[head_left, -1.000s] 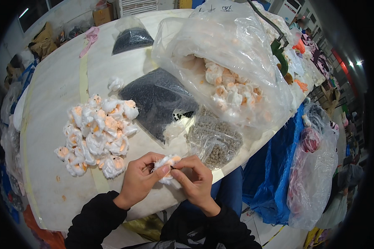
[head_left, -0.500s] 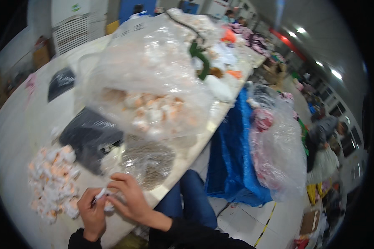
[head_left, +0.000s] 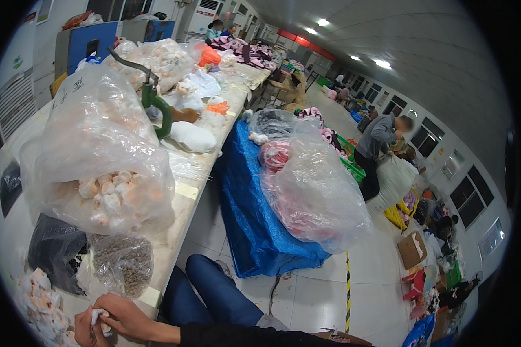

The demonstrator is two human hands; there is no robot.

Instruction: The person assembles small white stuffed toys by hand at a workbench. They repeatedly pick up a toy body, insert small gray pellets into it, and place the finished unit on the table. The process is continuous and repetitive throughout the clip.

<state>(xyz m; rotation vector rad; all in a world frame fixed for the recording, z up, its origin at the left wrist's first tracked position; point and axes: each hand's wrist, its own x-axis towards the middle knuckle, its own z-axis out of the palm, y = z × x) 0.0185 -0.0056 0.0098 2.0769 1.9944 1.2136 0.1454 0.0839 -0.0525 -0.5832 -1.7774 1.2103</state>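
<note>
At the table's near edge, low on the left, my two hands are close together. A small white fabric-like piece [head_left: 100, 316] sits between them, partly covered by fingers. My left hand [head_left: 84, 329] is closed on its left side, and my right hand [head_left: 124, 317] pinches it from the right. Beside my left hand lies a loose pile of white and peach soft pieces [head_left: 37, 301]. Just beyond my hands are a clear bag of small grey-brown pellets [head_left: 124, 263] and a black plastic bag [head_left: 52, 248] with small dark bits at its opening.
A large clear bag [head_left: 92, 127] of similar pieces lies farther up the table, by a green metal clamp-like tool [head_left: 159, 110]. Right of the table stands a blue sack [head_left: 249, 231] topped by a clear bag [head_left: 324, 196]. A person [head_left: 379, 144] bends over a white sack beyond.
My view has swung to the right, so the table and hands appear farther left. My right hand's fingers, more spread before, have closed in around the white piece.
</note>
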